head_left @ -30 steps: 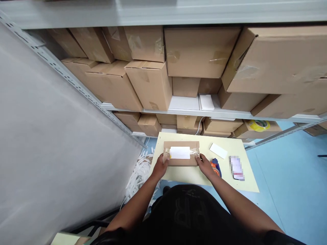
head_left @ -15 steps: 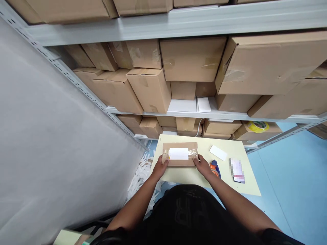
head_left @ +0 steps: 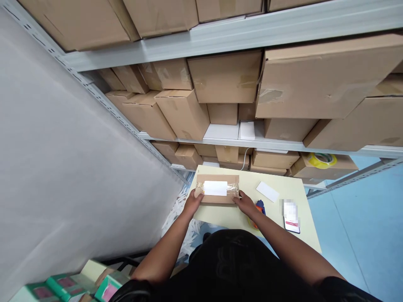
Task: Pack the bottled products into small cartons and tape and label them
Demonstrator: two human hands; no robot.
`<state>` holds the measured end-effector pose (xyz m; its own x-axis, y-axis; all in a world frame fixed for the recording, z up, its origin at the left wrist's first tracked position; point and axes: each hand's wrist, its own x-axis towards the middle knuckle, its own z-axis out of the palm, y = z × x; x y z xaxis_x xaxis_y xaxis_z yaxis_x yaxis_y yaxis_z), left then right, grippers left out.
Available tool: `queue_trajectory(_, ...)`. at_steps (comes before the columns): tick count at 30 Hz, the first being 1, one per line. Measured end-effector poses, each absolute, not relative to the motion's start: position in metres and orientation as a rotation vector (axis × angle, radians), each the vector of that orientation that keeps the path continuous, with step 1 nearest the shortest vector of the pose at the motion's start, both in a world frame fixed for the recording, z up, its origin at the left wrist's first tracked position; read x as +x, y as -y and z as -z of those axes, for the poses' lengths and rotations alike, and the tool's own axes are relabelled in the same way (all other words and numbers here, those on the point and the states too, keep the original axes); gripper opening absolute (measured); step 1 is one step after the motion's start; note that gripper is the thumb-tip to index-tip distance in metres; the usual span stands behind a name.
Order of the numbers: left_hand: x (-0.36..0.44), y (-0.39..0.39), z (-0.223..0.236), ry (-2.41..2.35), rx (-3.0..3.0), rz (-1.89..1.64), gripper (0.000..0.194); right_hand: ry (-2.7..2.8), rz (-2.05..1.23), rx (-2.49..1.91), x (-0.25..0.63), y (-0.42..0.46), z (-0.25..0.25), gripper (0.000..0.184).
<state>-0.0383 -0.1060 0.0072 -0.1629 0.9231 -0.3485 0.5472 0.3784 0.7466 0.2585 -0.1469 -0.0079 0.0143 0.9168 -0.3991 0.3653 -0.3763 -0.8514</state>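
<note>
Between my hands is a flat brown cardboard box (head_left: 217,201), with clear tape across it and a white label (head_left: 215,188) on its top face. My left hand (head_left: 192,203) grips the box's left end, thumb on top. The right end is held by my right hand (head_left: 244,203) in the same way. Beneath the box lies the pale yellow table (head_left: 220,214); I cannot tell whether the box touches it. Partly behind my right forearm sits an orange and blue tape dispenser (head_left: 260,207).
A white card or slip (head_left: 267,191) and a phone (head_left: 291,218) lie on the table's right part. Behind the table rises a metal shelf (head_left: 220,37) full of cardboard boxes. A yellow tape roll (head_left: 321,160) rests on a low box. White paper strips (head_left: 185,235) cover the floor at left.
The view has turned somewhat, so the box and both hands appear slightly further left. My grip on the box is the same. Green and white boxes now show at lower left.
</note>
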Motion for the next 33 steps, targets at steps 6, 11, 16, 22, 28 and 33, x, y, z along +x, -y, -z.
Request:
queue_trajectory(6, -0.021, 0.115, -0.034, -1.963, 1.237, -0.647, 0.060, 1.388, -1.291, -1.651, 0.267, 0.142, -0.011, 0.042)
queue_trajectory(11, -0.023, 0.112, -0.043, -1.976, 1.233, -0.741, 0.058, 1.414, -1.152, -1.707, 0.258, 0.144, -0.025, 0.042)
queue_trajectory(16, -0.038, 0.092, -0.039, -1.924, 1.256, -0.785, 0.056, 1.350, -1.049, -1.778, 0.236, 0.152, -0.038, 0.041)
queue_trajectory(22, -0.069, 0.063, -0.035, -1.790, 1.346, -0.749, 0.062, 1.238, -0.974, -1.839, 0.195, 0.157, -0.048, 0.038)
queue_trajectory(28, -0.104, 0.047, -0.029, -1.709, 1.404, -0.688, 0.060, 1.158, -0.939, -1.915, 0.151, 0.162, -0.051, 0.036)
queue_trajectory(33, -0.117, 0.045, -0.024, -1.649, 1.440, -0.653, 0.058, 1.081, -0.922, -2.113, 0.127, 0.166, -0.056, 0.046)
